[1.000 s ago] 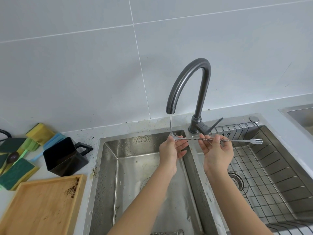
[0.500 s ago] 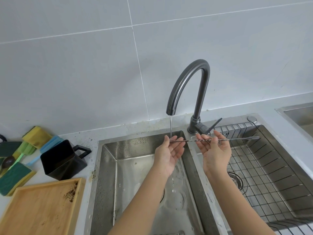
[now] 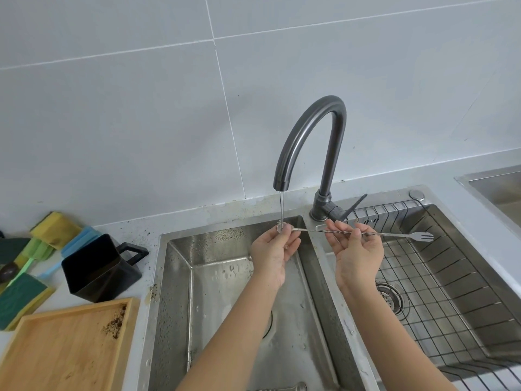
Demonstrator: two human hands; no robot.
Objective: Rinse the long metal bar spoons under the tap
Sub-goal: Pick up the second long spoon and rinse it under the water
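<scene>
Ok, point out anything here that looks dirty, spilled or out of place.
Dark crumbs sit in a corner of the wooden tray, and dark specks and brownish grime dot the counter along the sink rim. The black container lies tipped on its side.

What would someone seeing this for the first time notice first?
A dark curved tap runs a thin stream onto one end of a long twisted bar spoon, held level over the double sink. The left hand pinches the wet end; the right hand holds the shaft, fork tip pointing right over the wire rack.
</scene>
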